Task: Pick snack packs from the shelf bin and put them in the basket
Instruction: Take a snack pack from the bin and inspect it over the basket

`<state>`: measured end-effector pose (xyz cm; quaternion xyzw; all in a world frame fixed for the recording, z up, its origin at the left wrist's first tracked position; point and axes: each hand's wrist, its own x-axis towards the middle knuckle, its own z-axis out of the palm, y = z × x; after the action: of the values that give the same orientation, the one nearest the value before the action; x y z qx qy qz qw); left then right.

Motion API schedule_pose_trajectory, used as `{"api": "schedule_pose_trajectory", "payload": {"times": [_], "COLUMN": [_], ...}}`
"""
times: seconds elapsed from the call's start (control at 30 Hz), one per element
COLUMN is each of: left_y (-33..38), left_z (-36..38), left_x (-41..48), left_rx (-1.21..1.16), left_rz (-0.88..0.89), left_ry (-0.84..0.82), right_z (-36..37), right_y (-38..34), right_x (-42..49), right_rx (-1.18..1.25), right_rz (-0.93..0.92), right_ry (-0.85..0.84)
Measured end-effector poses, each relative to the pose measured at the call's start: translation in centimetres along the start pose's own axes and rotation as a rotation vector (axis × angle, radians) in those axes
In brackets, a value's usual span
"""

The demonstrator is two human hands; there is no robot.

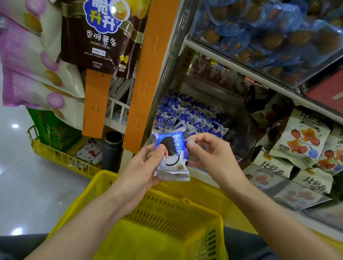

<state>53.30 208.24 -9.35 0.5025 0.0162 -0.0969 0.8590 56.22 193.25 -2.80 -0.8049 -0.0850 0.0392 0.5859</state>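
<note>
A brown potato sticks bag [100, 32] hangs upper left, its top cut off. The left hand [142, 168] grips a blue-and-white cookie snack pack [172, 155], thumb on its front, fingers hidden behind. The right hand [211, 153] pinches the pack's right edge. Behind, the clear shelf bin [244, 125] holds blurred matching packs. Below, the yellow basket [162, 211] is cut off.

- A single view, worn on the person's head, faces forward and steeply down.
- It is close: left hand [143, 164], right hand [211, 153] and the snack pack [171, 149] they hold sit mid-frame, basket [172, 211] below, shelf [239, 69] just ahead.
</note>
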Motion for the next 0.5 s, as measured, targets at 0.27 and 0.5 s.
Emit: {"api": "schedule_pose_trajectory", "payload": {"times": [0.27, 0.5], "left_y": [0.0, 0.0], "left_z": [0.3, 0.4], "left_x": [0.0, -0.1], "left_rx": [0.196, 0.294], "left_rz": [-0.082, -0.046], "left_ry": [0.007, 0.155], "right_z": [-0.3, -0.1], "right_y": [0.3, 0.8], "right_x": [-1.4, -1.4], "right_rx": [-0.105, -0.164], "right_rz": [-0.004, -0.001], "right_ry": [-0.182, -0.073]}}
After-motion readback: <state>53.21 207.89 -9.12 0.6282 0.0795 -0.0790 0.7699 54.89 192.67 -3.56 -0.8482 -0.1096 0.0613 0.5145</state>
